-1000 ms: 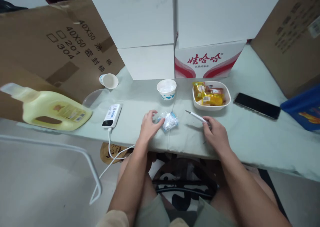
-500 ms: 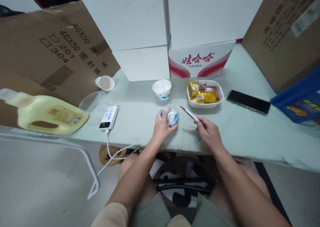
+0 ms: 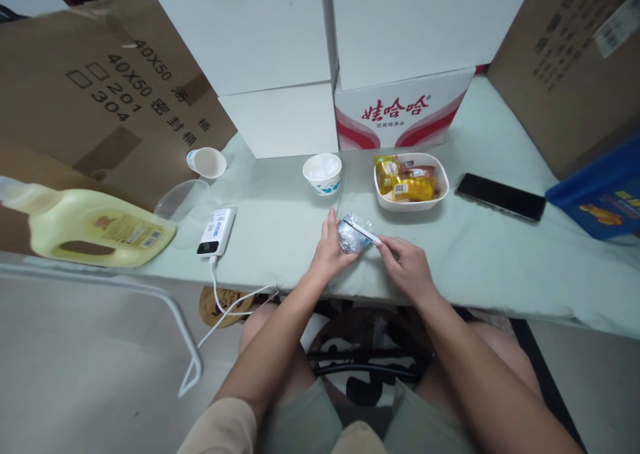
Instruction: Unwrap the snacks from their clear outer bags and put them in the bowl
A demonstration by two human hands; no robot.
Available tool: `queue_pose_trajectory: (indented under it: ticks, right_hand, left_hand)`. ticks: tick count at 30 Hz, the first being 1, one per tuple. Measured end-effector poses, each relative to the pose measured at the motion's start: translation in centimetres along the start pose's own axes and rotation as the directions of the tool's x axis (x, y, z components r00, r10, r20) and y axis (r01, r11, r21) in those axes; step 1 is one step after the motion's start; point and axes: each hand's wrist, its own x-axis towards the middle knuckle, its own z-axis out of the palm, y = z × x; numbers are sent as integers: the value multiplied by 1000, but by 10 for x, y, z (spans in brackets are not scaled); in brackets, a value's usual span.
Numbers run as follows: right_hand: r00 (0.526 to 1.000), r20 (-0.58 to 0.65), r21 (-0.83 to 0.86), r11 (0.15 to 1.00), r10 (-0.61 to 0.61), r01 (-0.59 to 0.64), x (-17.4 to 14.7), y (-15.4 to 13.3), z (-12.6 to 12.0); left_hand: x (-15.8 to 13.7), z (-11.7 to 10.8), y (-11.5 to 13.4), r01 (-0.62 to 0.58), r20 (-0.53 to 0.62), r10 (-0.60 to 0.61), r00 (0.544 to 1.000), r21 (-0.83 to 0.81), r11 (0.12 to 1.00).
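Note:
My left hand (image 3: 330, 251) is closed around the left side of a crinkled clear-plastic packet (image 3: 351, 242) with blue in it, which sits on the green-covered table (image 3: 270, 241). A slim utility knife (image 3: 369, 235) with a white handle and dark blade is pinched in my right hand (image 3: 406, 264). Its blade lies across the top of the packet, pointing up and left; whether it has pierced the plastic I cannot tell. Just behind the packet stands a white paper cup (image 3: 327, 187) with a blue pattern and something clear inside.
Yellow-wrapped snacks (image 3: 417, 189) fill a white bowl (image 3: 413, 206) at back right, beside a black phone (image 3: 501, 196). To the left are a power bank (image 3: 216, 231) with a white cable, a tipped paper cup (image 3: 210, 163) and a yellow jug (image 3: 100, 227). Cardboard boxes (image 3: 400, 114) line the back.
My right hand has moved left, bringing the knife from beside the packet to over it. My left hand and the packet have shifted slightly right.

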Motion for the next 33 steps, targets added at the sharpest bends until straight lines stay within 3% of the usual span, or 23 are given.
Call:
queue_pose_trajectory:
  ticks: [4, 10, 16, 19, 22, 25, 29, 33]
  right_hand:
    - [991, 133, -174, 984, -13, 36, -4, 3, -2]
    - [964, 207, -261, 959, 170, -113, -13, 23, -42]
    - [949, 4, -460, 844, 315, -278, -11, 32, -63]
    - [965, -69, -522, 815, 254, -252, -6, 29, -54]
    - [982, -155, -492, 853, 110, -173, -3, 25, -42]
    - [995, -81, -289, 957, -65, 39, -2, 19, -27]
    - [973, 64, -76, 971, -224, 228, 0, 10, -5]
    - [976, 126, -70, 980, -177, 186, 6, 2, 6]
  left_hand:
    - [0, -2, -4, 17, -2, -17, 1000, 17, 1000]
    - [1, -6, -3, 29, -24, -28, 999, 51, 998]
    - [4, -29, 7, -49, 38, 47, 998, 55, 997]
    - [5, -39, 9, -34, 62, 36, 997, -33, 999]
    - [6, -42, 10, 87, 30, -83, 996, -206, 975]
    - [5, -42, 14, 284, 63, -292, 954, -494, 822]
    - [5, -43, 22, 457, 250, -422, 871, -728, 511]
    - [6, -48, 27, 494, 260, -481, 837, -738, 460]
